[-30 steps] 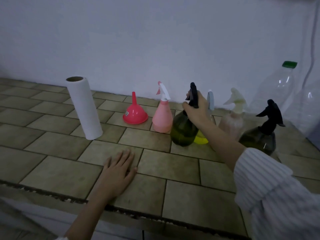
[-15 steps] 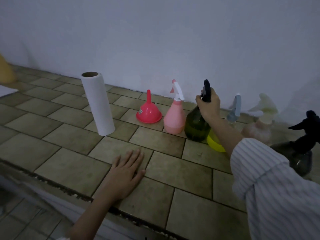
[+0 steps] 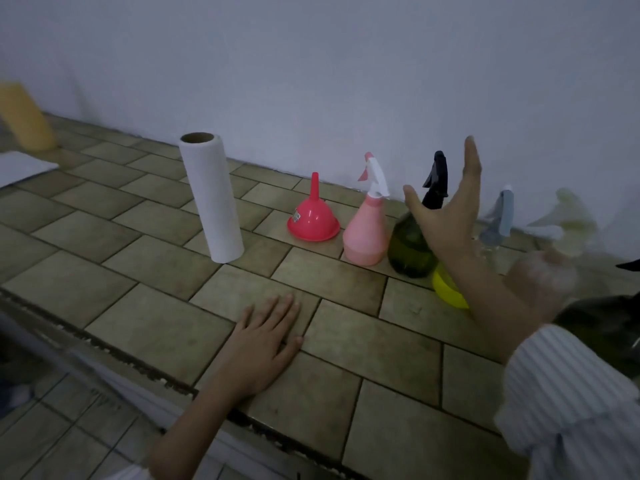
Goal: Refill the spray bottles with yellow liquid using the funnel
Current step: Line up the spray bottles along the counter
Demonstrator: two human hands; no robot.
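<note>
A red funnel [image 3: 312, 216] stands upside down on the tiled counter [image 3: 145, 317] near the wall. To its right are a pink spray bottle [image 3: 367, 233] with a white trigger and a dark green spray bottle [image 3: 408, 247] with a black head. My right hand [image 3: 446, 216] hovers in front of the green bottle with fingers spread, holding nothing. Behind my wrist sits a clear bottle with yellow liquid [image 3: 448, 289] and a grey trigger. Further right are a blurred pale spray bottle [image 3: 568, 230] and a dark one [image 3: 602, 327]. My left hand [image 3: 266, 337] lies flat on the counter.
A paper towel roll [image 3: 211, 199] stands upright left of the funnel. At the far left are an orange-yellow container [image 3: 24, 116] and a white cloth [image 3: 20, 166]. The counter's front edge [image 3: 121, 358] runs diagonally below my left hand, with tiled floor beneath.
My right hand has let go of the green bottle's black head and opened, fingers spread. The view has swung left. My left hand stays flat on the counter.
</note>
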